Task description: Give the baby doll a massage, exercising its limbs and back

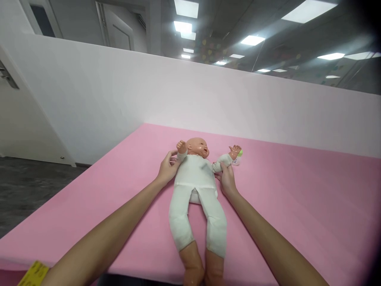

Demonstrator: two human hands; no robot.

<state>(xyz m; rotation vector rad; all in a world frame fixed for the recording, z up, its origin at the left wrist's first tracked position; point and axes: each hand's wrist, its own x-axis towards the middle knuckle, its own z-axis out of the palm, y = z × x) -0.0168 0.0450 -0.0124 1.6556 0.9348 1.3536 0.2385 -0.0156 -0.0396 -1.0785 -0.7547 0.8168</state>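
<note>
On the pink table [297,190], a doll [196,186] face-up, head away, lengthwise, hands gripping its sleeves: left hand [168,167], right hand [228,180].

Head view, looking forward and down. A plastic baby doll in a cream one-piece suit [196,186] lies on its back on a pink padded table top [297,198], head toward the far pale wall [119,91], bare feet at the near edge. Left hand [168,167] cups the doll's shoulder and upper arm on that side, fingers curled against the sleeve. Right hand [228,180] grips the doll's other arm near the armpit. A small bottle with a green cap [238,157] lies just beside the doll's raised hand. Yellow tag [34,273] at lower left corner; lettering unreadable.
</note>
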